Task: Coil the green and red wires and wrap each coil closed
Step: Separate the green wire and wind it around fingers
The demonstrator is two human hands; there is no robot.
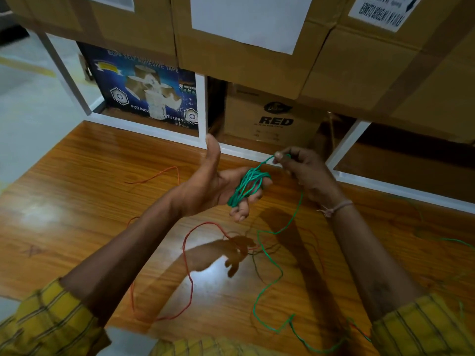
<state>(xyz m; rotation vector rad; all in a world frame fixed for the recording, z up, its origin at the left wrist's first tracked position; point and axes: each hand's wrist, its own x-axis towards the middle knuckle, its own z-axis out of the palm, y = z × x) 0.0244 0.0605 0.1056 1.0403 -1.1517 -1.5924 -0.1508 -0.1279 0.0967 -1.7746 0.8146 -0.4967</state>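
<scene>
1. Currently, the left hand point(218, 186) is facing palm-up above the glossy brown wooden surface point(77, 201), thumb pointing up, with its fingers point(241, 209) curling and carrying several turns of the thin green insulated wire point(248, 187) wound around them.
2. The right hand point(300, 168) is pinching that same wire between thumb and fingertips just beyond the coil, holding a short span taut.
3. The remaining green wire is hanging from the right hand and trailing in loose bends across the surface toward the near edge.
4. The thin red insulated wire point(189, 276) is lying uncoiled on the surface beneath the left forearm, touched by neither hand.
5. Brown cardboard cartons point(359, 60) are sitting on white shelving point(203, 109) behind the surface.
</scene>
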